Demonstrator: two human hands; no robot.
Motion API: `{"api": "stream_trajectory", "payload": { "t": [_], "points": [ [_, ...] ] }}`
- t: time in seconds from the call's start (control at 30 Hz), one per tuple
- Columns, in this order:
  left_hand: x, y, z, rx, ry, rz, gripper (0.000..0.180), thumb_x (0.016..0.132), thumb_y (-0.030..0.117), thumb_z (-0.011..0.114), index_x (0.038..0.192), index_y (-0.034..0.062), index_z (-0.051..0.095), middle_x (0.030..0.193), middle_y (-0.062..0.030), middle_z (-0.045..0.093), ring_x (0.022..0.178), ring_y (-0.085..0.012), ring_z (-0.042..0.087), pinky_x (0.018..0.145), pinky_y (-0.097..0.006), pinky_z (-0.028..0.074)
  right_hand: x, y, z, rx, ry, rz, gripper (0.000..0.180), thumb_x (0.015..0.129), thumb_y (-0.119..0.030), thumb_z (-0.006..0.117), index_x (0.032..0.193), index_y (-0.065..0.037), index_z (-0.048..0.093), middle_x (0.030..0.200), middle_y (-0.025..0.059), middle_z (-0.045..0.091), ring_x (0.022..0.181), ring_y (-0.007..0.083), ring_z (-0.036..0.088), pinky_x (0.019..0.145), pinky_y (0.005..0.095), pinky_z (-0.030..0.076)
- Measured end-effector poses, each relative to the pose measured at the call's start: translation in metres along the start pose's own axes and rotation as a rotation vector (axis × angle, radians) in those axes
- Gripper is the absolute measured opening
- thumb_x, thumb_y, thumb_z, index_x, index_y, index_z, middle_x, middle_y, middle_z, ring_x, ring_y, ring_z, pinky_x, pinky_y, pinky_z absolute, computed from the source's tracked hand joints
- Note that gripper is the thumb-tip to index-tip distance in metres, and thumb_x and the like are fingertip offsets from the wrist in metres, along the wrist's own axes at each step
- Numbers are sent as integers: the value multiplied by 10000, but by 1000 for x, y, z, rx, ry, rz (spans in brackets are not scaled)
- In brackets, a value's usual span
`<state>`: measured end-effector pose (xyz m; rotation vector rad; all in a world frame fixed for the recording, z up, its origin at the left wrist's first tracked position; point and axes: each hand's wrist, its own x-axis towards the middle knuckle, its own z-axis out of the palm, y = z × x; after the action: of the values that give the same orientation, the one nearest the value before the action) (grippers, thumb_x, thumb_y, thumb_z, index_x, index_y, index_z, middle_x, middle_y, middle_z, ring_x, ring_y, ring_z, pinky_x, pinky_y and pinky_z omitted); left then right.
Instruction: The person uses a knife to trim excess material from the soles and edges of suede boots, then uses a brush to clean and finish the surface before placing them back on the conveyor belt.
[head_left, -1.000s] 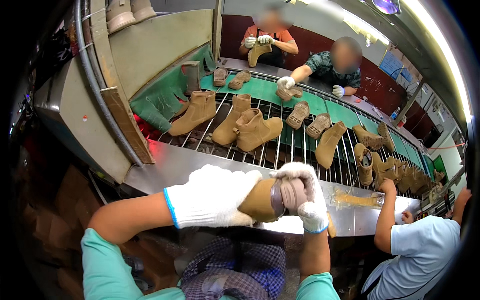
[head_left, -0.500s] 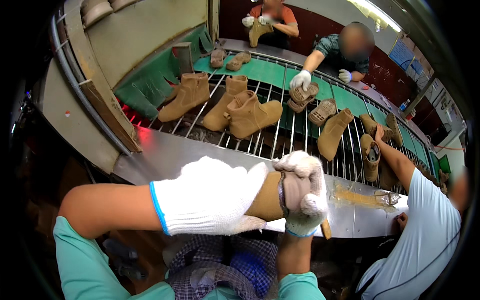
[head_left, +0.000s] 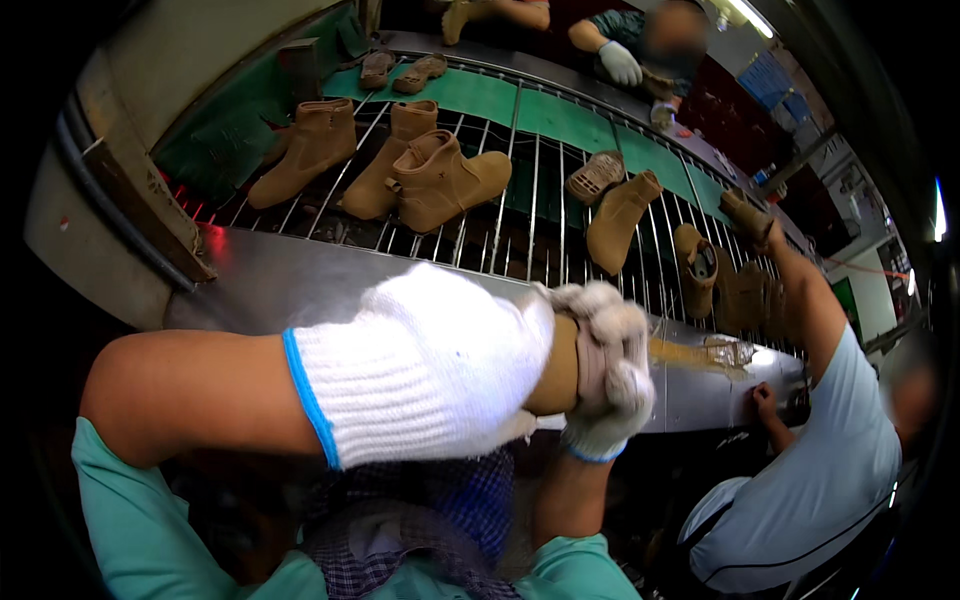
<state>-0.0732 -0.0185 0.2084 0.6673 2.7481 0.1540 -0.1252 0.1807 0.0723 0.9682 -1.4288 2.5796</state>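
Observation:
My left hand [head_left: 440,360], in a white knit glove with a blue cuff, wraps round a tan boot [head_left: 556,375]. My right hand [head_left: 625,370], in a soiled white glove, is closed over the boot's other end, its fingers curled across a paler pinkish-beige part. Most of the boot is hidden by the two gloves. I hold it in front of me, over the near metal ledge [head_left: 330,265]. Beyond it, a tan boot with a heel loop [head_left: 445,185] lies on the wire rack, along with another tan boot [head_left: 620,222].
The wire rack [head_left: 520,215] carries more boots and several brown soles, including one sole [head_left: 597,176]. A co-worker in light blue [head_left: 810,470] reaches over the rack at right, grasping a boot [head_left: 748,215]. Across the rack, another co-worker's gloved hand [head_left: 620,63] shows. Tape [head_left: 690,352] covers part of the ledge.
My view has shifted, so the rack appears higher and further left. The co-worker across has taken the soles off the rack. Both my hands keep hold of the boot.

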Motion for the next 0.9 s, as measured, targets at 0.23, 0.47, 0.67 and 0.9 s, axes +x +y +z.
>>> {"api": "stream_trajectory", "payload": {
  "t": [0.23,0.47,0.67,0.9],
  "points": [
    [8,-40,-21,-46,23,-212,866,787,754,790,1226,19,658,958,-195,792,897,-385,789,812,-466,635,74,-34,17,-497,-281,307,239,1025,-102,546,1155,3,717,1242,98,689,1152,201,656,1088,335,494],
    [-55,-136,43,-412,246,-476,1084,797,850,733,1426,-16,563,1194,-259,765,1117,-397,760,959,-462,601,13,31,-74,-1398,-214,455,504,1005,-307,690,1450,-73,653,1532,205,602,1409,356,585,1194,461,463],
    [-120,-173,173,-684,280,-821,977,927,801,649,1444,-22,556,1271,-311,730,1216,-462,708,1055,-464,556,-124,8,-163,-1947,-109,528,419,997,-213,679,1410,-147,649,1361,189,635,1219,426,639,1010,529,558],
    [-124,-132,256,-721,95,-669,1070,1001,825,467,1400,-168,490,1078,-344,744,1011,-473,764,883,-500,631,-53,11,-166,-1097,250,889,507,1076,-207,538,1552,-34,538,831,77,638,670,172,606,638,349,567]
  ]
}}
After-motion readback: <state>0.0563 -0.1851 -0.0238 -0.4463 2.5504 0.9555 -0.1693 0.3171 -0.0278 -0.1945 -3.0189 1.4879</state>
